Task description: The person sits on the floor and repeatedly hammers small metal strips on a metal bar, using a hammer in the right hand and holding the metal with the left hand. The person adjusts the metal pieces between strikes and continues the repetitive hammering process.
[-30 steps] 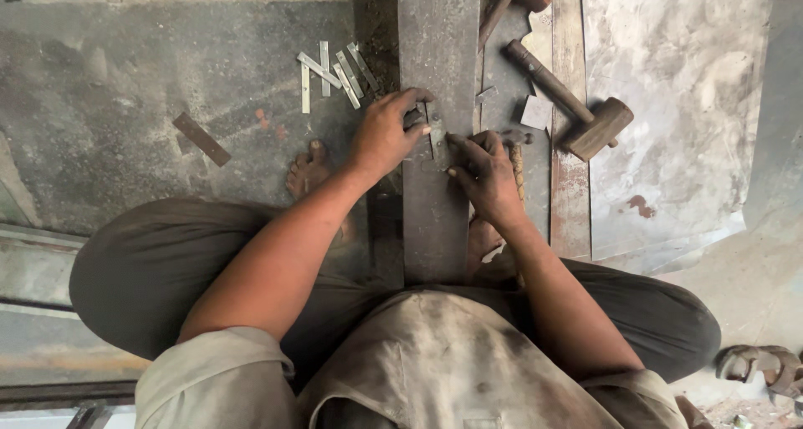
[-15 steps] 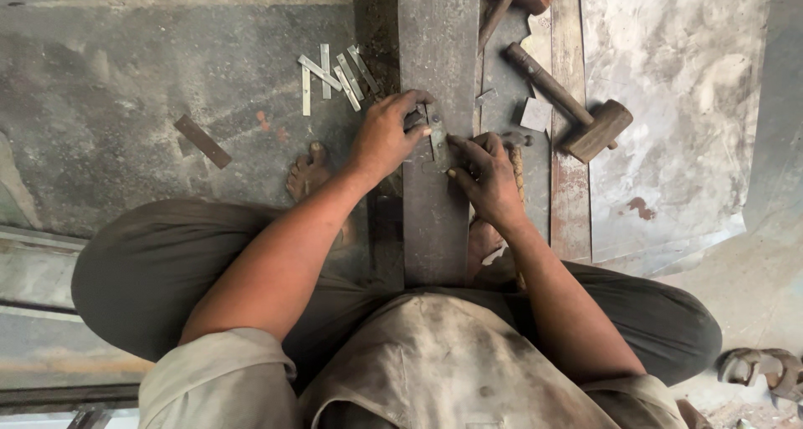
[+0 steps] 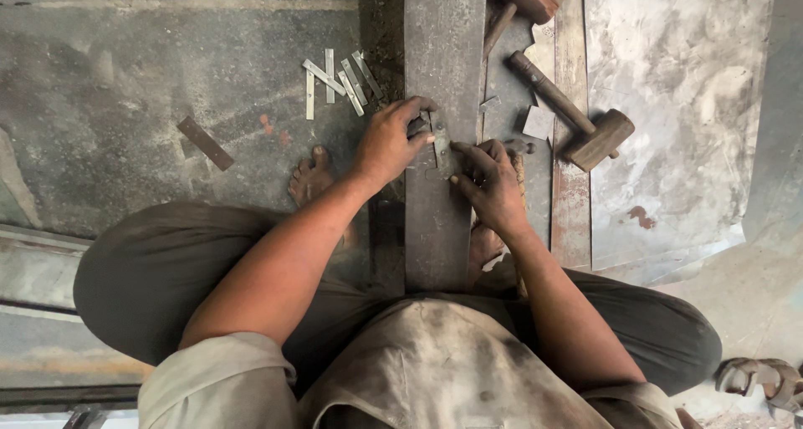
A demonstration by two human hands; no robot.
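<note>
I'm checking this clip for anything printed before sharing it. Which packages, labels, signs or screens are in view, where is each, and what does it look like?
None are in view: no package, label, sign or screen.
Only bare workshop things show: a grey metal beam, a wooden mallet to its right, small pale metal strips on the floor to its left, and both hands on a small metal piece on the beam.

Metal strips [image 3: 339, 82] and mallet [image 3: 577, 120] on floor [image 3: 167, 61]

No packages, labels, signs or screens are in view.
</note>
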